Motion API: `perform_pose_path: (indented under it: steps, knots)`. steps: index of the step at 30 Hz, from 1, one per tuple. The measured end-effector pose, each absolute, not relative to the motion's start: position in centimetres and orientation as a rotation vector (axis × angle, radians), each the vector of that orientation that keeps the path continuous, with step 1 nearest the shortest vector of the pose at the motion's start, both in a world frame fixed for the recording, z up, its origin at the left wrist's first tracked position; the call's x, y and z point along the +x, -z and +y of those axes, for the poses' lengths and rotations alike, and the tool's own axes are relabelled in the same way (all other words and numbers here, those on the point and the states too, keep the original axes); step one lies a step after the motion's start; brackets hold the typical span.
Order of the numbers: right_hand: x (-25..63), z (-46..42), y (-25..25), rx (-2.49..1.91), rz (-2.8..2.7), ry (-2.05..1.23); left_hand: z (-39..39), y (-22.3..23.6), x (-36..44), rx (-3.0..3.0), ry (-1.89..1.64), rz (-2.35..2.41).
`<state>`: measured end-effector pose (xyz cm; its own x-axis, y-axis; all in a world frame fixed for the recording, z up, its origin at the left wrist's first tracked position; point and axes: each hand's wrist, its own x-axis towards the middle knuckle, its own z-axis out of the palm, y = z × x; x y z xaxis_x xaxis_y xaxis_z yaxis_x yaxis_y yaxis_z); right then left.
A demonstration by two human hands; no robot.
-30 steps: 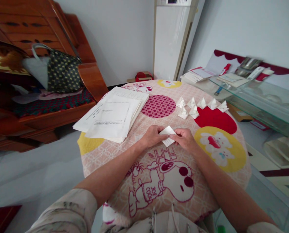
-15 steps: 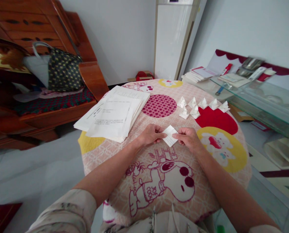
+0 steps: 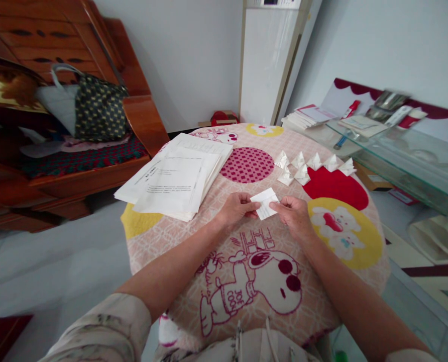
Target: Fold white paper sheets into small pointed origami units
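Observation:
A small folded piece of white paper is held just above the round table with its cartoon-print cloth. My left hand pinches its left edge and my right hand pinches its right edge, both with fingers closed on it. Beyond my hands, several small folded white paper shapes lie in a loose row on the cloth. To the left of them rests a stack of printed white sheets.
A wooden bench with a patterned bag stands at the left. A white standing unit is behind the table. A glass shelf with books and small items runs along the right.
The folded paper has turned a little between my fingers and sits slightly higher. Both hands stay in nearly the same place.

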<state>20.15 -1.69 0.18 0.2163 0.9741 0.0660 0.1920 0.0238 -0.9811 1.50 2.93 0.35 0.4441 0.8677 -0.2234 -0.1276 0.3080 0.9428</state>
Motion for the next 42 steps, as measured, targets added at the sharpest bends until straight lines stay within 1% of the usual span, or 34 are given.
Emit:
perform_pose_path:
  steps: [2, 7, 12, 17, 19, 21, 23, 28, 31, 36, 42]
  knots:
    - [20.2, -1.7, -0.3, -1.396, -1.209, -0.949, 3.1, -0.3, 1.4, 1.047, -0.780, 0.902]
    - [20.2, -1.8, -0.5, -1.321, -1.217, -1.160, 3.7, -0.1, 1.0, 0.988, -0.867, 0.934]
    - [19.8, -1.9, -0.4, -1.307, -1.153, -1.161, 3.3, 0.1, 1.4, 0.986, -0.872, 0.818]
    - [20.1, -2.0, -0.7, -1.277, -1.402, -1.405, 3.4, 0.2, 1.0, 1.040, -0.884, 0.845]
    - [20.6, -1.8, -0.5, -1.269, -1.437, -1.405, 3.8, 0.2, 0.6, 1.126, -0.862, 0.851]
    - [21.1, -1.6, -0.2, -1.283, -1.406, -1.241, 4.2, 0.2, 0.2, 1.214, -0.821, 0.857]
    - [21.7, -1.3, 0.2, -1.289, -1.435, -0.983, 4.4, 0.2, 0.0, 1.284, -0.758, 0.847]
    - [21.9, -1.3, 0.5, -1.153, -1.918, -0.390, 4.8, 0.5, -0.2, 1.453, -0.596, 0.737]
    - [21.4, -1.7, 0.4, -0.998, -2.097, -0.123, 5.1, 0.6, -0.1, 1.571, -0.592, 0.749]
    - [20.6, -2.4, 0.6, -0.901, -2.354, 0.071, 5.4, 0.8, 0.5, 1.891, -0.705, 0.871]
    - [19.8, -3.0, 0.9, -0.969, -2.534, 0.048, 4.9, 0.0, 0.2, 2.200, -0.871, 0.909]
